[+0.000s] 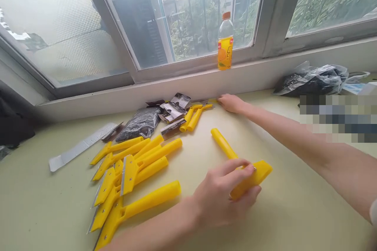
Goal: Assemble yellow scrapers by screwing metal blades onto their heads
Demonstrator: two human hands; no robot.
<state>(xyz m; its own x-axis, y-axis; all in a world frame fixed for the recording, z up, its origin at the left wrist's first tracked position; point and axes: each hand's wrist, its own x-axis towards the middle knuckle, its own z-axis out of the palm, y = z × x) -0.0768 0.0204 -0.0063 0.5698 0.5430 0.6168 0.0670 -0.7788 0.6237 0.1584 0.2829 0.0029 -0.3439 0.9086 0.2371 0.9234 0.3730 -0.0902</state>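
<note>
My left hand [226, 188] is closed around the head of a yellow scraper [224, 143], whose handle points up and to the left. At the back of the table, against the sill wall, my right hand [231, 103] has its fingers drawn together; what they pinch, if anything, is too small to make out. Just left of it lie two yellow scrapers [194, 119] beside dark printed cards [173, 111]. Several more yellow scrapers [156, 200], with metal blades on their heads, form a loose pile left of my left hand.
A dark plastic-wrapped bundle [140, 123] and a clear strip of packaging [84, 145] lie at the back left. An orange drink bottle [225, 47] stands on the window sill [182, 82]. At the back right sits a clear bag with dark contents [315, 80].
</note>
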